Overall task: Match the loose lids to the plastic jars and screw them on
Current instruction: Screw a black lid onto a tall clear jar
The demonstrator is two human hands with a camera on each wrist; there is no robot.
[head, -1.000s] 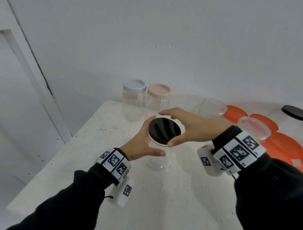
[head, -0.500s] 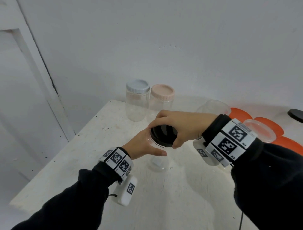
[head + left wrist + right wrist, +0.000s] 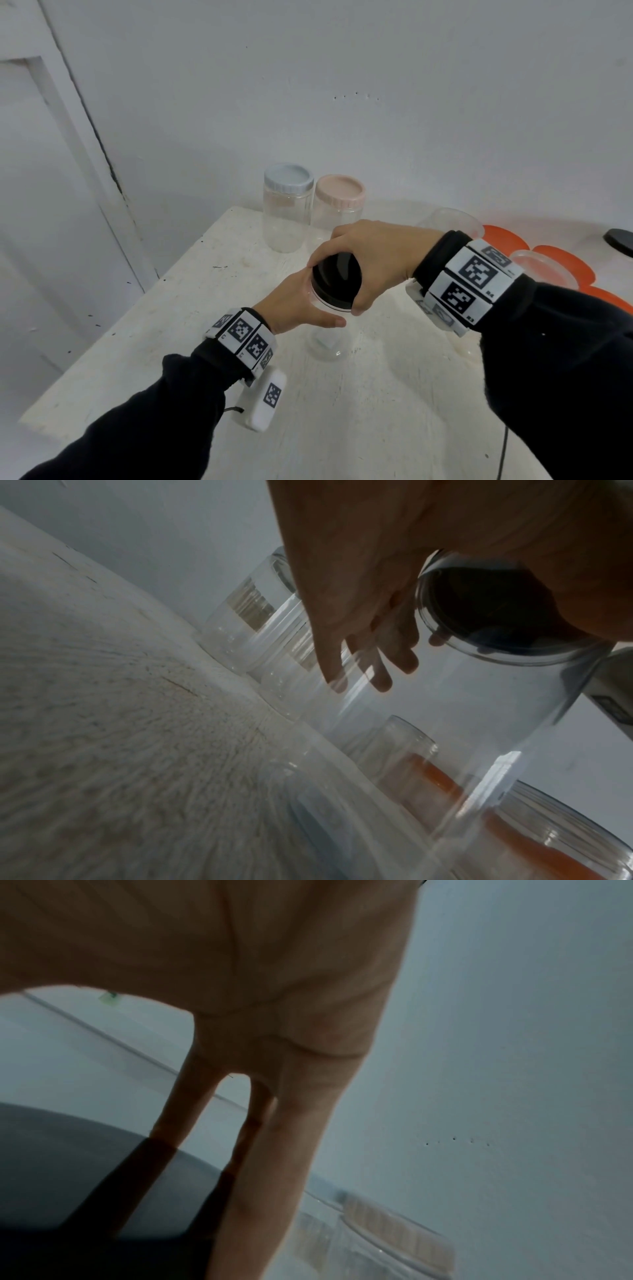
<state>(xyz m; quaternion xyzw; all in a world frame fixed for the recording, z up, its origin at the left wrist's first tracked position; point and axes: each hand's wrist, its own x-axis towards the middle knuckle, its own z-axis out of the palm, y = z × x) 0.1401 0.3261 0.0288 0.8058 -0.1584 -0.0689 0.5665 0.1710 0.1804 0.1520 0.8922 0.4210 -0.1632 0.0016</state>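
A clear plastic jar [image 3: 328, 329] stands upright near the middle of the white desk [image 3: 191, 301]. The left hand [image 3: 294, 308] wraps its body just under the neck — grip closed around the jar, thumb across the front. The right hand [image 3: 373, 257] comes from above, fingers and thumb curled on the rim of the black lid [image 3: 337, 279], which sits on the jar's mouth. At the desk's far edge stand two capped jars side by side — one with a grey lid [image 3: 288, 178], one with a pink lid [image 3: 339, 190]. To the right lie orange lids [image 3: 561, 263] and open clear jars [image 3: 537, 270], partly hidden by the right wrist.
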